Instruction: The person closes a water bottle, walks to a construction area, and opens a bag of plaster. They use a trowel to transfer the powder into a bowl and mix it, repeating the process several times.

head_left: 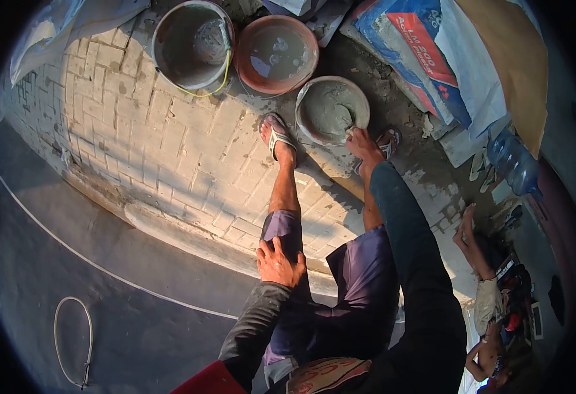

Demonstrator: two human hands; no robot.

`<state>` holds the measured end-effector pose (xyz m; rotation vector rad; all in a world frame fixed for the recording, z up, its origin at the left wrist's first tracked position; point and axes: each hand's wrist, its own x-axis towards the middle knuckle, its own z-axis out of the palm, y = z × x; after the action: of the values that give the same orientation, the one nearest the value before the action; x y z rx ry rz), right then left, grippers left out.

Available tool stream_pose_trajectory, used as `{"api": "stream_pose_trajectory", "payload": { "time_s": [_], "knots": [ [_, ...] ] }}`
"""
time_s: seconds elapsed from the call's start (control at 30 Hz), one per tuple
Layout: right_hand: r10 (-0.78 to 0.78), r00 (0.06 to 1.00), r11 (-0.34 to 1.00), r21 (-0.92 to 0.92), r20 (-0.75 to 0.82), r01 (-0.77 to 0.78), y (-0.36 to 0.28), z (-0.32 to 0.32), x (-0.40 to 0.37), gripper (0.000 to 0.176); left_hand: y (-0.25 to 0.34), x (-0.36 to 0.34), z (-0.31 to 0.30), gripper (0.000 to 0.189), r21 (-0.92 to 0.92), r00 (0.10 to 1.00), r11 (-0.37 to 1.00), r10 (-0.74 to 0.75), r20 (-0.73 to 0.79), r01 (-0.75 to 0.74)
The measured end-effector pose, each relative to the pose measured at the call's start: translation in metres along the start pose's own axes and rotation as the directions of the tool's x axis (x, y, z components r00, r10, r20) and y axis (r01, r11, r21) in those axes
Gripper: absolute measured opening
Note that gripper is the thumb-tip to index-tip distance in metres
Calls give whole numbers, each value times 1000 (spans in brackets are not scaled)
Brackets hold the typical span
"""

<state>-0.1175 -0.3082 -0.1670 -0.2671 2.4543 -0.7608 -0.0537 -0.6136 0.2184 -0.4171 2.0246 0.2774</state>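
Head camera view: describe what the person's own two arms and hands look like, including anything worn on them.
The left hand and right hand are both ungloved. A long, dark grey left sleeve, creased, reaches the wrist, with a red section higher up. The right sleeve is also long and dark, with a bluish tint. Any rings are too small to tell.

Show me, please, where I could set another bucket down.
The widest bare patch is the block paving, bordered by the yellow-handled bucket, the sandaled left foot and the curb. It is crowded from the reddish bucket past the mortar bucket and right hand to the plaster bag.
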Motion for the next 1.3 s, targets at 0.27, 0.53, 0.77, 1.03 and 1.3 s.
{"api": "stream_pose_trajectory", "payload": {
  "time_s": [0.27, 0.53, 0.77, 1.03, 1.3],
  "knots": [
    [384, 911, 884, -344, 151, -316, -150, -142, 20, 36, -1, 0, 3, 75, 4, 999, 1000, 31, -34, -31],
    [245, 967, 444, -877, -77, -182, -113, -82, 60, 35, 2, -3, 8, 73, 0, 1000, 1000, 7, -23, -7],
    [603, 788, 575, -755, 129, -316, -132, -55, 74, 35, 2, -2, 12, 71, 8, 999, 1000, 4, -37, -3],
    [644, 436, 561, -1, 629, -828, -110, -141, 81, 34, 7, -1, 4, 74, 18, 999, 1000, 5, -39, -4],
    [412, 858, 869, -413, 305, -271, -95, -184, 62, 31, 4, -2, 12, 75, 33, 995, 999, 41, -91, -38]
  ]
}}
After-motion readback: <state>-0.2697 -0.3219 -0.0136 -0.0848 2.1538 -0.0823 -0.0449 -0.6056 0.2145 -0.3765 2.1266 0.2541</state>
